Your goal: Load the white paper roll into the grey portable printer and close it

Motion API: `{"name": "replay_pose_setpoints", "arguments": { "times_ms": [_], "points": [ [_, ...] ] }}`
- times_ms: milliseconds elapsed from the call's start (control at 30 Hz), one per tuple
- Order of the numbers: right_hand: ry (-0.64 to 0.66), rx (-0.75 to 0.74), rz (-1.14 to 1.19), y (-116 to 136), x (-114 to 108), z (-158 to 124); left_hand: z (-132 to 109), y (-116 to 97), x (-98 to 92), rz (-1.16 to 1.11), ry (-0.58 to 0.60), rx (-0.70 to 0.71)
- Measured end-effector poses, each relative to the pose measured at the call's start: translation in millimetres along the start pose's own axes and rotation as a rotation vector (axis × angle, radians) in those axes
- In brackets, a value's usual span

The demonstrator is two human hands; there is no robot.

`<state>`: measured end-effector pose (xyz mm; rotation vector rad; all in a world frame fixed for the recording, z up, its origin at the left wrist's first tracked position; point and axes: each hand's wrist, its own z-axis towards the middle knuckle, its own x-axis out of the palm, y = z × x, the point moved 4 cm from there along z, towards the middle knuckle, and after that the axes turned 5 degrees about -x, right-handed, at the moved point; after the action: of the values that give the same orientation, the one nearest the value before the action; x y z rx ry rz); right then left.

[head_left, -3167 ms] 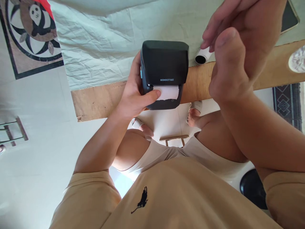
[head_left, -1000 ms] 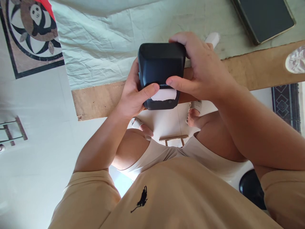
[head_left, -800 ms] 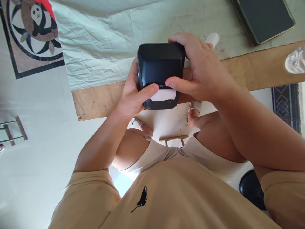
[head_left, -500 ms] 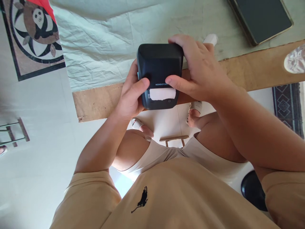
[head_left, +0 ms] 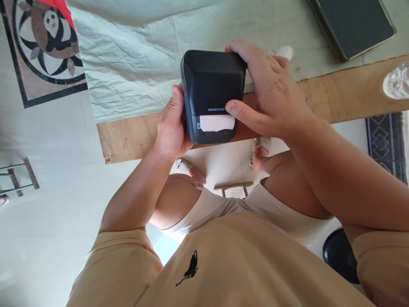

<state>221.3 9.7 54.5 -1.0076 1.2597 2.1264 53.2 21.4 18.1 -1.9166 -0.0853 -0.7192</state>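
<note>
A small black label printer (head_left: 212, 85) stands at the near edge of the wooden table (head_left: 335, 96), with a strip of white label paper (head_left: 216, 123) sticking out of its front slot. My left hand (head_left: 171, 128) grips the printer's left side. My right hand (head_left: 271, 91) wraps over its right side and top, thumb resting beside the paper. Both hands are closed on the printer.
A crumpled pale cloth (head_left: 134, 55) covers the table behind the printer. A dark tablet (head_left: 351, 23) lies at the far right. A white paper roll (head_left: 284, 52) peeks out behind my right hand. A clear object (head_left: 396, 81) sits at the right edge.
My right hand came down from the air onto the printer. My left thumb slid off the paper to the printer's side. The printer now stands slightly higher and tilted back.
</note>
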Motion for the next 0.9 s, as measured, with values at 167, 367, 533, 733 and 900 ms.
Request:
{"name": "replay_pose_setpoints", "arguments": {
  "times_ms": [167, 367, 533, 733, 900],
  "points": [
    [-0.033, -0.046, -0.009, 2, -2, -2, 2, 2, -4.5, 0.007, -0.055, 0.037],
    [-0.05, -0.071, 0.015, 1, 0, -2, 1, -1, -4.6, 0.023, -0.006, 0.084],
    [-0.043, -0.061, -0.024, -2, -2, 0, 1, -3, -1.3, 0.0, -0.011, 0.018],
    [-0.303, -0.148, -0.038, 7, -18, -1, -3, -5, 6.2, -0.001, -0.019, 0.082],
    [-0.441, -0.109, 0.19, 14, -21, -3, -1, 1, 4.2, 0.072, 0.007, 0.014]
  ]
}}
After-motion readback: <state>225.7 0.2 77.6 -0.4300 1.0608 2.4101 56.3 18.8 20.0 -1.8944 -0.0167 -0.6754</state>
